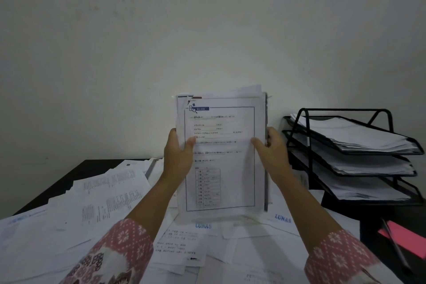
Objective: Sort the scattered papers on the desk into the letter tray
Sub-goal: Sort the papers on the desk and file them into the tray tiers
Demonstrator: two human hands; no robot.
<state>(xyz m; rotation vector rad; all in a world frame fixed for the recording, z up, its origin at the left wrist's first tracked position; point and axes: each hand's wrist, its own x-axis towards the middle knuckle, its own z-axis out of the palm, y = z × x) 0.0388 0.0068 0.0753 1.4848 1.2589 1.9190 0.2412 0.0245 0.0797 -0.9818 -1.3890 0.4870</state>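
Note:
A stack of printed papers (221, 152) stands upright in front of me, its bottom edge on the paper-strewn desk. My left hand (178, 154) grips its left edge with the thumb on the front sheet. At the right edge, my right hand (272, 152) holds on the same way. The top sheet shows a framed form with a small table. A black wire letter tray (345, 159) with three tiers stands at the right, each tier holding white sheets. Loose papers (108, 193) lie scattered over the black desk (92, 165).
A pink sheet (405, 237) and a dark pen (395, 244) lie at the desk's right front, below the tray. A pale wall rises behind the desk. Sheets marked LUNAS (282, 218) lie under the held stack.

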